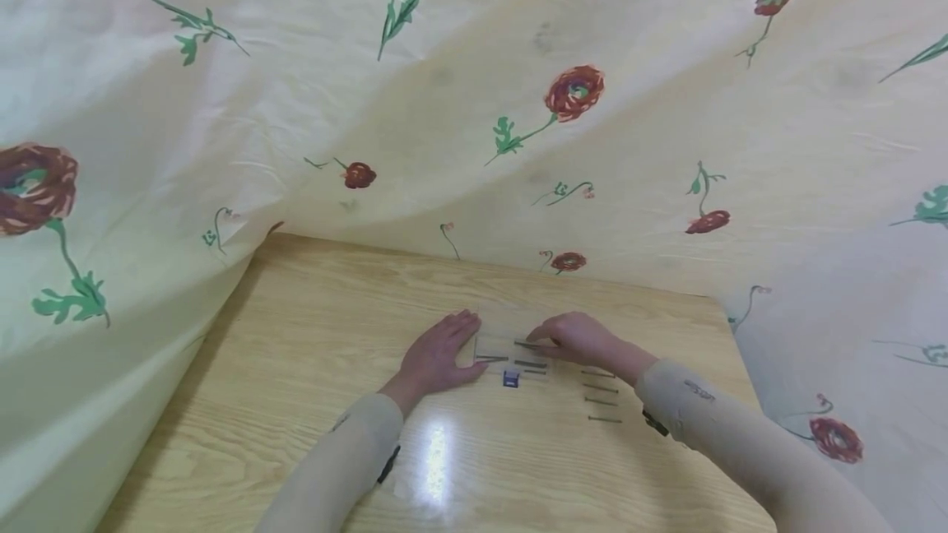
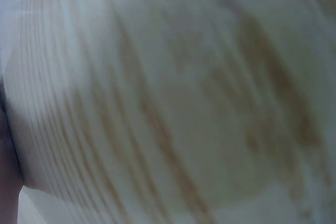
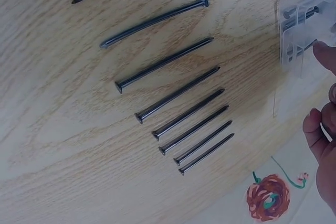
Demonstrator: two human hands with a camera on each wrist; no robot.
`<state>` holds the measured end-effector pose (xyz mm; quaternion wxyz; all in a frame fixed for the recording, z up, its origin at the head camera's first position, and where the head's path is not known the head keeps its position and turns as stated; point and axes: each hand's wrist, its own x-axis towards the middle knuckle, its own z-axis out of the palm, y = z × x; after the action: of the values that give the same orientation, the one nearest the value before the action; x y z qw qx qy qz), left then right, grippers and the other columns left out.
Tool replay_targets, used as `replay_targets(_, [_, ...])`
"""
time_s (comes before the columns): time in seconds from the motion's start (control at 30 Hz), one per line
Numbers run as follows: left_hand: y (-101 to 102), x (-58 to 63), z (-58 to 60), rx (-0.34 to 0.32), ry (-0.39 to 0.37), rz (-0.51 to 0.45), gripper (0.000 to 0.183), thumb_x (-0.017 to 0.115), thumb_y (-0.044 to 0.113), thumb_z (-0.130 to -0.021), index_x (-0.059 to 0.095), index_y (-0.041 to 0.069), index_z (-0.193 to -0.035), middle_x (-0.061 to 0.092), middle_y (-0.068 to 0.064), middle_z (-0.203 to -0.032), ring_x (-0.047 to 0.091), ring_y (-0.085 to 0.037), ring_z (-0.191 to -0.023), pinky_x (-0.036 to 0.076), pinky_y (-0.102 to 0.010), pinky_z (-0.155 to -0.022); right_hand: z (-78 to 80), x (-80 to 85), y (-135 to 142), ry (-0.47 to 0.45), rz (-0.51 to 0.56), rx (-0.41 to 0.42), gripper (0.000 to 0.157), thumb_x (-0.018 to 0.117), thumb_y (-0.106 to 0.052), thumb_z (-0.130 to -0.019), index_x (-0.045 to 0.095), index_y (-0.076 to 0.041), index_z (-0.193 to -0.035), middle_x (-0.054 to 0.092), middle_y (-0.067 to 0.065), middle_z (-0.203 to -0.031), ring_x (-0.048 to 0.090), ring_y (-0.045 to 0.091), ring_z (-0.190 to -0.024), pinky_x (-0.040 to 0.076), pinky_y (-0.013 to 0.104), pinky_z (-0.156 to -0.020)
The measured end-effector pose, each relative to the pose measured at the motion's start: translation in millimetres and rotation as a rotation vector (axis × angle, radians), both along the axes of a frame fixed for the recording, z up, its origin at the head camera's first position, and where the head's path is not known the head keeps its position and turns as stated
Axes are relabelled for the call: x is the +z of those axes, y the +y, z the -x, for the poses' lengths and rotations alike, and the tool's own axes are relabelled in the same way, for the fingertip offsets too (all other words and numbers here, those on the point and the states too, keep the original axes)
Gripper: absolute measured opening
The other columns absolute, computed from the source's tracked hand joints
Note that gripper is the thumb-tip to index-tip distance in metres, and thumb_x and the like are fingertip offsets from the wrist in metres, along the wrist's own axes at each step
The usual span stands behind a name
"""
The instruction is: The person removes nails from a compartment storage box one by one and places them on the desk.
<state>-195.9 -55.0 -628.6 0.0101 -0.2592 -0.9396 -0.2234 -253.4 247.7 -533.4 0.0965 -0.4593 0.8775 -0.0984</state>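
A clear plastic case with compartments lies on the table, with several nails in it and a blue latch on its near side. Its transparent lid seems folded back on the far side. Along the case's left edge rests my left hand, fingers extended. My right hand is over the case's right part, pinching a nail between thumb and finger; in the right wrist view only some fingers show. The left wrist view catches just a sliver of hand.
To the right of the case, several loose nails lie in a row on the wood-grain table. A floral cloth hangs behind the table and along its sides.
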Motion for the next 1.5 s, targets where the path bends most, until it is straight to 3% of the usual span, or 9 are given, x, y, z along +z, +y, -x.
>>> replay_targets(0.2, [1, 1.2, 0.1, -0.005, -0.006, 0.03, 0.084, 0.056, 0.065, -0.101, 0.042, 0.013, -0.165, 0.038, -0.002, -0.172, 0.031, -0.02, -0.16, 0.022, -0.035, -0.134, 0.7, -1.0, -3, 0.014, -0.035, 0.024, 0.018, 0.082, -0.012, -0.094, 0.083, -0.01, -0.112, 0.081, 0.0, -0.095, 0.049, 0.0, -0.062, 0.049, 0.022, -0.057])
replay_targets(0.4, [0, 2.4, 0.1, -0.007, -0.001, 0.03, 0.083, 0.056, 0.065, -0.101, 0.043, 0.013, -0.164, 0.039, -0.003, -0.172, 0.032, -0.02, -0.16, 0.023, -0.035, -0.133, 2.0, -5.2, -5, 0.133, -0.039, 0.121, 0.015, 0.084, -0.013, -0.093, 0.085, -0.011, -0.107, 0.079, -0.001, -0.086, 0.066, 0.005, -0.068, 0.06, 0.026, -0.062])
replay_targets(0.53, [0, 1.7, 0.7, -0.004, -0.007, 0.039, 0.084, 0.055, 0.066, -0.101, 0.042, 0.014, -0.165, 0.037, -0.002, -0.172, 0.03, -0.019, -0.161, 0.022, -0.035, -0.133, 3.1, -6.2, -6, 0.176, -0.044, 0.172, 0.015, 0.085, -0.012, -0.092, 0.085, -0.011, -0.106, 0.077, -0.002, -0.083, 0.07, 0.008, -0.07, 0.062, 0.027, -0.064])
replay_targets(0.8, [0, 1.1, 1.0, 0.001, 0.014, 0.01, 0.083, 0.058, 0.064, -0.1, 0.045, 0.012, -0.163, 0.041, -0.004, -0.17, 0.034, -0.022, -0.159, 0.027, -0.038, -0.133, 6.4, -4.7, -7, 0.001, -0.074, 0.086, 0.021, 0.081, -0.011, -0.095, 0.084, -0.01, -0.116, 0.083, 0.002, -0.1, 0.075, 0.011, -0.081, 0.064, 0.032, -0.072])
replay_targets(0.97, [0, 0.1, 0.5, 0.005, 0.011, 0.023, 0.084, 0.056, 0.065, -0.1, 0.044, 0.012, -0.164, 0.04, -0.003, -0.171, 0.033, -0.021, -0.16, 0.024, -0.036, -0.133, 10.0, -5.8, -6, -0.072, -0.057, 0.053, 0.022, 0.08, -0.009, -0.095, 0.083, -0.011, -0.117, 0.083, 0.001, -0.108, 0.078, 0.014, -0.091, 0.066, 0.034, -0.078])
replay_targets(1.2, [0, 1.5, -0.4, 0.011, -0.004, 0.009, 0.083, 0.057, 0.064, -0.1, 0.043, 0.013, -0.164, 0.039, -0.003, -0.172, 0.032, -0.02, -0.16, 0.024, -0.036, -0.133, 12.6, -8.0, -7, -0.05, -0.075, 0.074, 0.02, 0.08, -0.007, -0.095, 0.083, -0.012, -0.113, 0.082, -0.001, -0.108, 0.078, 0.017, -0.102, 0.065, 0.038, -0.09])
replay_targets(1.37, [0, 1.5, -0.3, 0.012, -0.02, 0.01, 0.084, 0.056, 0.065, -0.1, 0.042, 0.014, -0.165, 0.037, -0.002, -0.173, 0.031, -0.02, -0.16, 0.023, -0.036, -0.133, 13.5, -9.3, -10, 0.003, -0.09, 0.113, 0.017, 0.081, -0.008, -0.094, 0.083, -0.013, -0.11, 0.082, -0.002, -0.105, 0.077, 0.014, -0.096, 0.066, 0.033, -0.085])
replay_targets(1.5, [0, 1.1, 0.1, 0.013, -0.025, 0.006, 0.084, 0.056, 0.065, -0.1, 0.042, 0.013, -0.165, 0.037, -0.002, -0.173, 0.031, -0.02, -0.161, 0.023, -0.036, -0.133, 14.5, -11.8, -12, 0.026, -0.103, 0.125, 0.012, 0.082, -0.01, -0.094, 0.082, -0.014, -0.105, 0.081, -0.004, -0.098, 0.07, 0.008, -0.081, 0.064, 0.03, -0.075])
